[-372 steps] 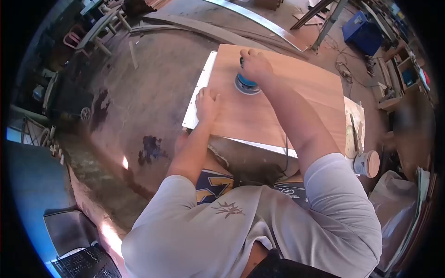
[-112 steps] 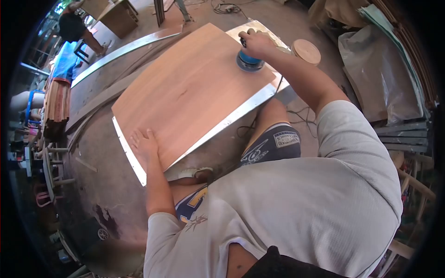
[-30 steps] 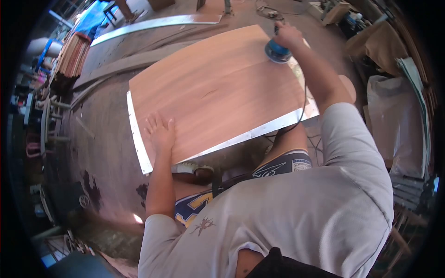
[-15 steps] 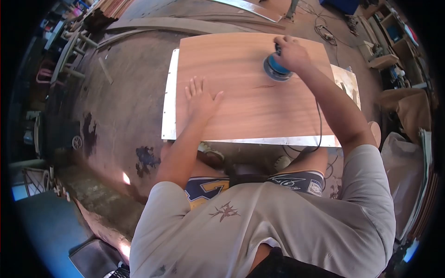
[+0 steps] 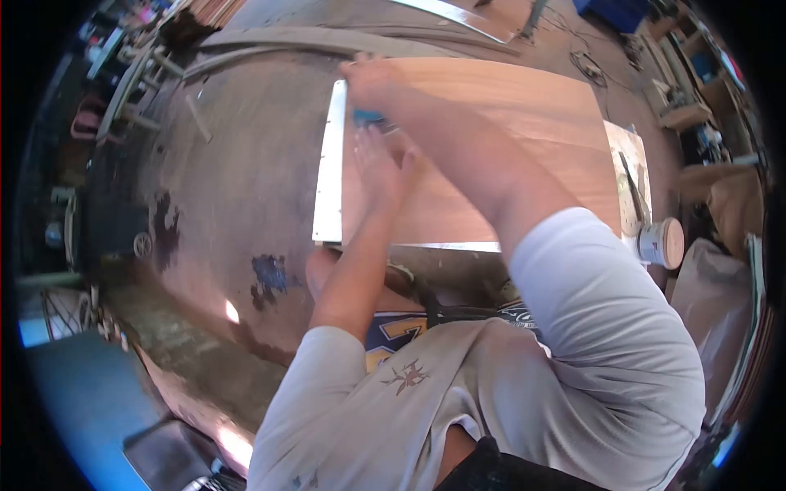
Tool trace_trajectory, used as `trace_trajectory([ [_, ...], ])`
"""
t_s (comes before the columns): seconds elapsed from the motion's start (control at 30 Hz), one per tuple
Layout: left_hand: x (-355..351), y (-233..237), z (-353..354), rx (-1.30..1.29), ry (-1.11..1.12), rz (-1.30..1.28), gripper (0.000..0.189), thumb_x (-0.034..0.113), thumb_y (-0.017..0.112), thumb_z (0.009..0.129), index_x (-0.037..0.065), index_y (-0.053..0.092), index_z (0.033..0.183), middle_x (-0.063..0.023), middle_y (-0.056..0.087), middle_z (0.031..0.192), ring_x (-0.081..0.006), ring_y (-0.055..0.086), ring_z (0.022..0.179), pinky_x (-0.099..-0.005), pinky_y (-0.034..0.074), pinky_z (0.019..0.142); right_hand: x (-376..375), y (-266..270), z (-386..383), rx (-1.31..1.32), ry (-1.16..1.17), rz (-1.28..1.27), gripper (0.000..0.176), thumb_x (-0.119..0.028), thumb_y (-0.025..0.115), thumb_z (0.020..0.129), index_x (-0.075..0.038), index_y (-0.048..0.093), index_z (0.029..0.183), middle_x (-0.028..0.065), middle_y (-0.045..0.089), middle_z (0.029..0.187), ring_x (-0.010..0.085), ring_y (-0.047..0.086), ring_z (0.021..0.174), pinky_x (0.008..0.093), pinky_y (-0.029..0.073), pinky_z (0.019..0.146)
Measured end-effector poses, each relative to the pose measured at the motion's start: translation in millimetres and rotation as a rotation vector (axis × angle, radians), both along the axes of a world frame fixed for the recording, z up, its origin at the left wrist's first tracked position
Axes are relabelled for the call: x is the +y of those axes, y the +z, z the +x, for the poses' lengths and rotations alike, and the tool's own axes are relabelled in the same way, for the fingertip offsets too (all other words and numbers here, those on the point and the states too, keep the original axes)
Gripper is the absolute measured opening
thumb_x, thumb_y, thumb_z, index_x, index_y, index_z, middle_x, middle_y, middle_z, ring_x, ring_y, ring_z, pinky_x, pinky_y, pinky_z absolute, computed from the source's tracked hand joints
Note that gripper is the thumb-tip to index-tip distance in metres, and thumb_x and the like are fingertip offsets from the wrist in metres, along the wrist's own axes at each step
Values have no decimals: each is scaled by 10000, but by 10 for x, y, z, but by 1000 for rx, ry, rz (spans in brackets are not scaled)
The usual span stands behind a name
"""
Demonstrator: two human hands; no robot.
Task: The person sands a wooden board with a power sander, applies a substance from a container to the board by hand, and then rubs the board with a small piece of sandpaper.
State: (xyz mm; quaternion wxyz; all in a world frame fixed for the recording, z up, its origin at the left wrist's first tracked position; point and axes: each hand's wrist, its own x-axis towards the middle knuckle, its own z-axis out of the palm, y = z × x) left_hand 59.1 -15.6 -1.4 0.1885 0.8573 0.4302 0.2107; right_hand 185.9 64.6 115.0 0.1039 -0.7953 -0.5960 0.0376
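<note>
A brown wooden panel (image 5: 508,123) lies flat in front of me, its left part under both hands. At its far left corner my right hand (image 5: 372,80) is closed over the top of an electric sander (image 5: 368,115). Only a blue strip of the tool's body shows below the hand; the rest is hidden by my hand and arm. My left hand (image 5: 383,166) rests flat on the panel just nearer to me than the sander, fingers stretched out and slightly blurred. My right forearm crosses over the panel.
A white board (image 5: 329,164) sticks out under the panel's left edge. To the right stand a round tub (image 5: 660,243) and a dark thin tool (image 5: 630,186). Long planks (image 5: 303,39) lie on the floor behind, near a coiled cable (image 5: 588,67).
My right hand has carried the sander from the panel's right side to its far left corner. My left hand stays flat on the panel. The view has shifted slightly.
</note>
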Motion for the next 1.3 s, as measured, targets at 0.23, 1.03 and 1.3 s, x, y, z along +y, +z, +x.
trace_trajectory([
  [0.23, 228, -434, 8, 167, -167, -31, 823, 444, 578, 940, -26, 274, 1543, -235, 232, 1618, -361, 157, 1523, -460, 114, 1246, 388, 30, -269, 203, -60, 90, 347, -256, 439, 1020, -186, 604, 1317, 145, 525, 1368, 344, 504, 1280, 493, 438, 1038],
  [1.03, -50, 37, 112, 408, -6, 59, 817, 538, 494, 983, -13, 283, 1549, -210, 215, 1634, -334, 138, 1534, -451, 78, 1248, -2228, 40, 3029, -29, -664, -65, 476, -191, 577, 927, -211, 531, 1400, 143, 521, 1405, 329, 533, 1287, 443, 452, 1047],
  [1.3, -49, 17, 107, 389, -13, 71, 803, 513, 510, 986, -14, 283, 1548, -218, 220, 1630, -346, 136, 1533, -478, 84, 1242, -2931, -8, 3955, -144, -794, -77, 613, -311, 653, 895, -257, 447, 1470, 133, 521, 1418, 345, 545, 1278, 467, 483, 1039],
])
